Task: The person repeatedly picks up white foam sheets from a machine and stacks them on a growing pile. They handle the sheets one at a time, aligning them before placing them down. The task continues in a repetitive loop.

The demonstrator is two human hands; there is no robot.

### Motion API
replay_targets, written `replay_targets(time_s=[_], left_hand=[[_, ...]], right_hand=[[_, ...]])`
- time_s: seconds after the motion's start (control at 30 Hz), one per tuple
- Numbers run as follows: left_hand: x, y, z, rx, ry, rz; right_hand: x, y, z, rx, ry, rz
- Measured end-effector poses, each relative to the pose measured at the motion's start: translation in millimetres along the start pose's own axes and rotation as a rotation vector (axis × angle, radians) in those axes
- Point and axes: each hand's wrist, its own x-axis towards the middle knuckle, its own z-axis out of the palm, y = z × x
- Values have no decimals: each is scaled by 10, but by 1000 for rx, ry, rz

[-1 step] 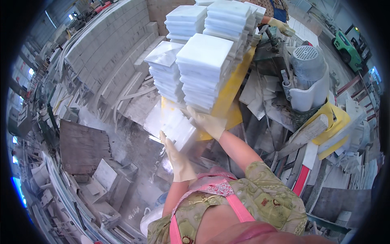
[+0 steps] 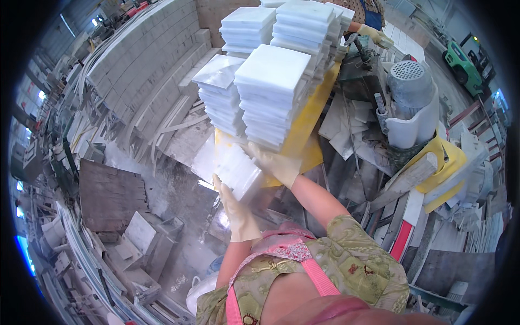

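Note:
A short stack of white stone tiles (image 2: 236,167) sits low in front of me, at the near end of a yellow sheet. My left hand (image 2: 236,212), in a pale glove, presses along its near left edge with the fingers stretched forward. Across from it, my right hand (image 2: 277,164), gloved likewise, grips the right far side, its fingertips close to the foot of a taller stack. That taller stack of white tiles (image 2: 271,73) rises just beyond, beside a lower stack (image 2: 219,73). The undersides of the tiles between my hands are hidden.
Stone slabs form a wall (image 2: 146,65) at the far left. On the right stand a dusty motor (image 2: 407,76) and a wooden beam (image 2: 406,181). A co-worker's gloved hand (image 2: 374,35) shows behind the stacks. A brown board (image 2: 111,195) lies at left among offcuts.

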Motion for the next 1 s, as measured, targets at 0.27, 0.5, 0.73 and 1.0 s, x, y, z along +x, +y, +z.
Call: replay_targets(time_s=[0.27,0.5,0.73,1.0], left_hand=[[-33,149,88,85,-18,-24],[-48,176,65,53,-41,-168],[210,702,-68,1397,-185,344],[645,884,482,2048,-630,174]], right_hand=[[-114,201,-167,-2368,186,-793],[-208,491,-132,-2233,220,-771],[-240,653,11,-2336,133,-807],[-223,477,-60,-2458,43,-903]])
